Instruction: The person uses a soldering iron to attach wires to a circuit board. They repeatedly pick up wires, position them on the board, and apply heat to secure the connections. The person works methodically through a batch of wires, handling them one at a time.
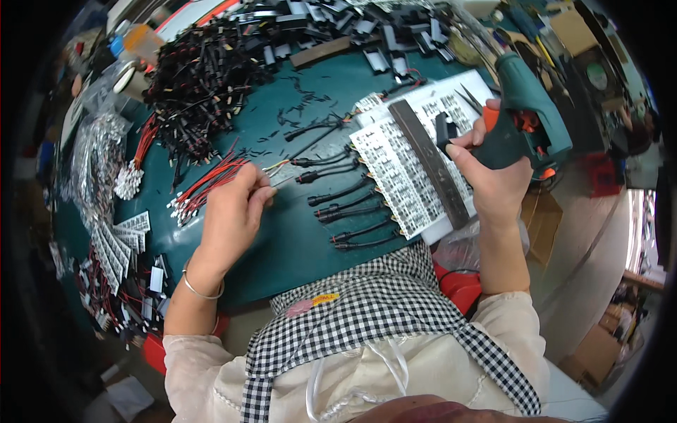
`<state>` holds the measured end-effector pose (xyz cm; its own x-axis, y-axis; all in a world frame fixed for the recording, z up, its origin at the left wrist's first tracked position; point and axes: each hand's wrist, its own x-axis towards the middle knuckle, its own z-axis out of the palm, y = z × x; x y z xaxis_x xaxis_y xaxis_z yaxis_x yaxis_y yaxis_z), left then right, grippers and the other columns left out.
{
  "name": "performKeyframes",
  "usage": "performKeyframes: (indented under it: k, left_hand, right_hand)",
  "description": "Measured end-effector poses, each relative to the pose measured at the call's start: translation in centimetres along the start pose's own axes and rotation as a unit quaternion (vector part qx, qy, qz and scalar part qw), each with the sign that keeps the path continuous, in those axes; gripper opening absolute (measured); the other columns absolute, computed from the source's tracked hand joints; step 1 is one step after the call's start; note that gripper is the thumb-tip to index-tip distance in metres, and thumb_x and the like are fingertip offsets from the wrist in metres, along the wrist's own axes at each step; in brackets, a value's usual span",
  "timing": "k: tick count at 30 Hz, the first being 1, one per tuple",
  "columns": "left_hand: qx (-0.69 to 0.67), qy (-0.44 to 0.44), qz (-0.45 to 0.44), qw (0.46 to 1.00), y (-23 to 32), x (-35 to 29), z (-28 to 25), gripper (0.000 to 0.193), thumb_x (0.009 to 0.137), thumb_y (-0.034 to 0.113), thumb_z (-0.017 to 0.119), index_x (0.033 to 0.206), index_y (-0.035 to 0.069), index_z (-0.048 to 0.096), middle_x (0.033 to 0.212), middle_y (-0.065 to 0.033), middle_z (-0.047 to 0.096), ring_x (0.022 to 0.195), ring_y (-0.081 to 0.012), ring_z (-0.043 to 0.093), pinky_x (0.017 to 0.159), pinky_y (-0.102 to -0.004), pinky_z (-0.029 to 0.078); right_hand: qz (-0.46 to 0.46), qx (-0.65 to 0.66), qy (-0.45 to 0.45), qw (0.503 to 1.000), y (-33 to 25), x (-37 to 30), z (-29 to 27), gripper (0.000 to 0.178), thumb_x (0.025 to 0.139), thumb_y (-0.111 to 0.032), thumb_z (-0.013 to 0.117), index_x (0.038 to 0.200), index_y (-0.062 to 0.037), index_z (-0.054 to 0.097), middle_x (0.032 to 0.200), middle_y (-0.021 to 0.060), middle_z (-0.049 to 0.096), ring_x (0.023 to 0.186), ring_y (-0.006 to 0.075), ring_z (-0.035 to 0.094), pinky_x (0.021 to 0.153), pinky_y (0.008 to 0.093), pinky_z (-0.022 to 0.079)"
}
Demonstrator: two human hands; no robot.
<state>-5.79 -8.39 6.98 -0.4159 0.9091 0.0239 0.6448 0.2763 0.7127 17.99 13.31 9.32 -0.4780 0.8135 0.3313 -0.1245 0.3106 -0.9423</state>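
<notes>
My left hand (236,208) is closed in a pinch over the table, holding a thin wire-like piece (282,181) whose kind I cannot make out. Beside it lies a bundle of red and black wires (211,187) with white connectors. My right hand (493,183) wraps round a green, pistol-shaped tool (532,106) with black and orange parts. A small black piece (444,130) shows at its thumb. Below that hand, a dark bar (427,158) lies across white circuit boards (391,169). Several black cable leads (338,192) stick out from the boards' left edge.
A large heap of black cables (197,88) covers the far left, with black plastic housings (381,42) behind. Small black scraps (296,102) dot the green tabletop (282,247). Clear bags (99,162) and white board strips (116,250) lie at the left edge. A cardboard box (543,225) stands right.
</notes>
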Motion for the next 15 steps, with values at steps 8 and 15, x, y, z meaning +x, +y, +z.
performKeyframes:
  k: [8, 15]
  left_hand:
    - [-0.117, 0.086, 0.236, 0.961, 9.3, 3.6, 2.9, 0.008, 0.073, -0.002, 0.069, 0.079, 0.001, 0.064, 0.066, -0.0087, 0.061, 0.053, -0.0196, 0.059, 0.049, -0.0289, 0.046]
    - [-0.047, 0.147, 0.332, 0.931, 9.5, 3.4, 4.9, 0.012, 0.068, -0.003, 0.073, 0.073, 0.002, 0.063, 0.061, -0.0049, 0.058, 0.046, -0.0133, 0.05, 0.042, -0.0258, 0.038]
  right_hand:
    - [0.026, -0.021, -0.001, 0.999, -1.2, -2.6, 1.4, 0.062, 0.068, 0.016, 0.066, 0.125, 0.004, 0.044, 0.086, 0.0088, 0.053, 0.08, 0.017, 0.063, 0.069, 0.0264, 0.053]
    - [0.032, -0.03, -0.015, 0.999, -1.0, -3.7, 2.2, 0.061, 0.068, 0.017, 0.066, 0.125, 0.0058, 0.046, 0.087, 0.0097, 0.056, 0.079, 0.0168, 0.063, 0.068, 0.0265, 0.054]
